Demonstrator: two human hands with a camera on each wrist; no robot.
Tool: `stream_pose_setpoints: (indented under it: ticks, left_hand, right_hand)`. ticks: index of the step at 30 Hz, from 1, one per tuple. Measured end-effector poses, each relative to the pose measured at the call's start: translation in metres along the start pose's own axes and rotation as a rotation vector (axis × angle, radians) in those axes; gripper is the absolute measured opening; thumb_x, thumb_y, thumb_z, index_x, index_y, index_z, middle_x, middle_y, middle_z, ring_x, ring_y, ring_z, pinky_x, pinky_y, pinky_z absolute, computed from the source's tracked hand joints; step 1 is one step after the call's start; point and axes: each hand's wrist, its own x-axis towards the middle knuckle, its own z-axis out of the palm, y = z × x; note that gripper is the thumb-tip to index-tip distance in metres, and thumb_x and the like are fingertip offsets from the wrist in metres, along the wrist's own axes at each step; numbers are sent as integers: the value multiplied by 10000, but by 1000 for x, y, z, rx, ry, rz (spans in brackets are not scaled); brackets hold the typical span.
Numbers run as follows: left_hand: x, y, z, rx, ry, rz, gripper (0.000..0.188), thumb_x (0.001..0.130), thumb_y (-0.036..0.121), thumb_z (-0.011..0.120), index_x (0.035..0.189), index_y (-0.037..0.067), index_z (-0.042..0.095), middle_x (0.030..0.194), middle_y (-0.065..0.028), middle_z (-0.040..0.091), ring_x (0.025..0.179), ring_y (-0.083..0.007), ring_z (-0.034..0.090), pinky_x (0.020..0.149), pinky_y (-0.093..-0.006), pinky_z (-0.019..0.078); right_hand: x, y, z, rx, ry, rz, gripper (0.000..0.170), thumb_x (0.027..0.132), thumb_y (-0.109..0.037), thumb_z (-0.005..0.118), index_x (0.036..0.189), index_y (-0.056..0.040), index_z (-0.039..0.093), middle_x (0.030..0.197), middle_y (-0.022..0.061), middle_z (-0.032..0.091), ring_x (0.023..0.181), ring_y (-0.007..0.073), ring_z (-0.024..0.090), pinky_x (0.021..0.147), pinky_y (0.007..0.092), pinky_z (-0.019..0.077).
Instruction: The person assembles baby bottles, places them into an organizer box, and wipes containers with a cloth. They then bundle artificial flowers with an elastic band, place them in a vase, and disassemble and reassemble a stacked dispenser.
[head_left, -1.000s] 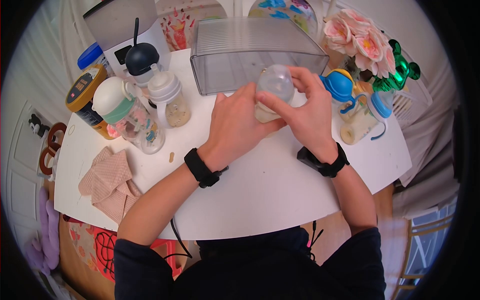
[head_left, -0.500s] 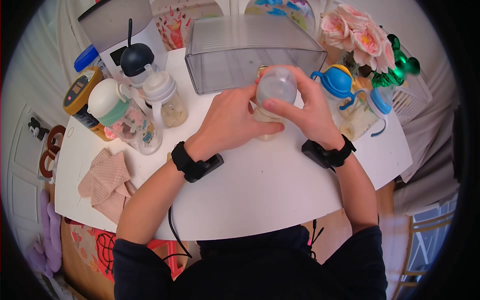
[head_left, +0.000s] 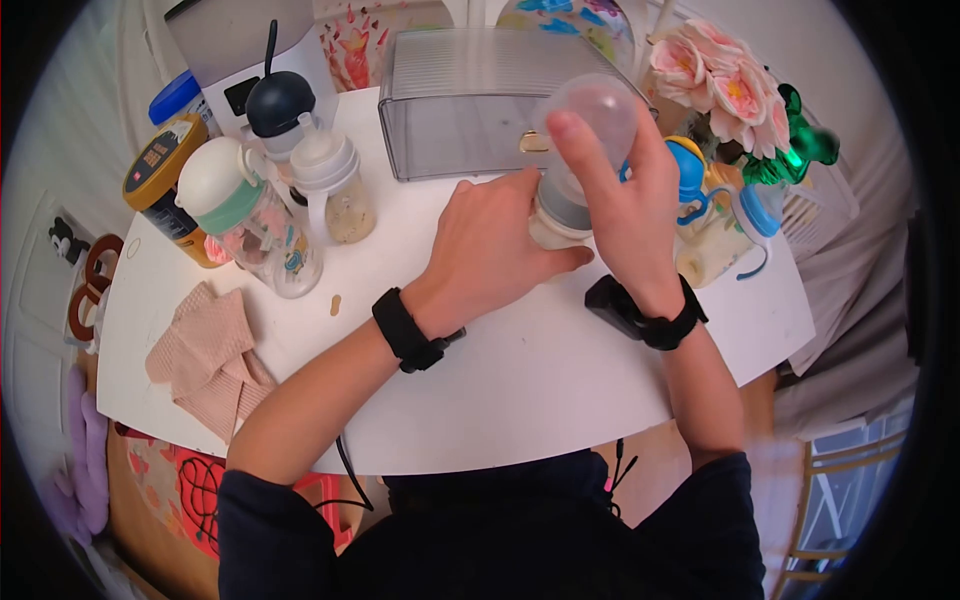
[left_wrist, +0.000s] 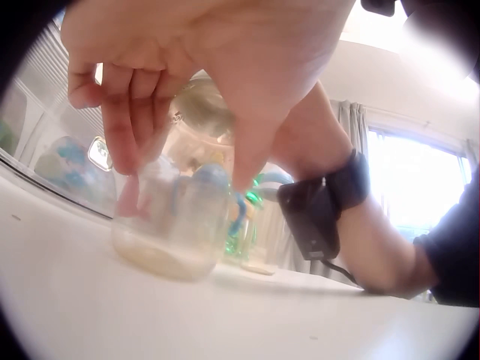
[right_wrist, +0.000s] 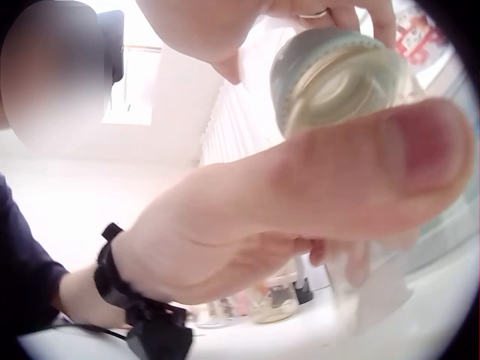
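the baby bottle [left_wrist: 169,247] stands on the white table [head_left: 500,400], in front of the translucent grey storage bin [head_left: 450,135], near its right end. both hands are close together at it: the left hand [head_left: 485,235] has its fingers and thumb curved round the bottle's upper part, while the right hand [head_left: 640,210] grips the clear dome cover [head_left: 595,95], tilted, above it. whether the cover is wholly free of the bottle, i cannot tell.

the likeliest trouble, i judge, is a tip: if the cover catches as it is pulled at a slant, it could drag the bottle with it, since the left hand spans it high up and little seems to brace the base. the smooth, rounded cover could also slip from the right hand's fingers and roll towards the bin. a careless swing of the right arm could knock the blue-topped baby bottle [head_left: 712,250] or the blue sippy cup [head_left: 692,172], both just right of the bin. the straw cup [head_left: 345,205], left of the bin, looks safer, being well apart from both hands.
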Motion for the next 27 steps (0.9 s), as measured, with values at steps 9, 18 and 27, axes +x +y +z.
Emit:
stream_pose_setpoints:
  ticks: [9, 18, 27]
  left_hand:
    - [-1, -2, -3, 11, -60, 1, 550, 703, 442, 939, 1028, 66, 704, 894, -102, 764, 838, -284, 715, 811, -405, 416]
    - [-3, -5, -1, 51, -11, 51, 558, 680, 434, 960, 992, 44, 713, 794, -63, 719, 708, -204, 658, 755, -350, 432]
    - [-3, -3, -3, 33, -17, 44, 535, 668, 406, 970, 980, 70, 697, 808, -46, 724, 711, -198, 659, 800, -355, 402]
  right_hand:
    - [-5, 31, -12, 58, -59, -36, 443, 919, -290, 854, 1220, -23, 667, 1021, 81, 764, 923, 161, 704, 842, 311, 556]
    - [-9, 32, -11, 36, -170, -42, 478, 900, -321, 848, 1222, -25, 656, 1042, 114, 758, 920, 217, 739, 819, 342, 575]
    - [-12, 39, -11, 79, -192, -47, 462, 892, -267, 829, 1221, -20, 620, 1040, 129, 758, 909, 232, 742, 812, 353, 583]
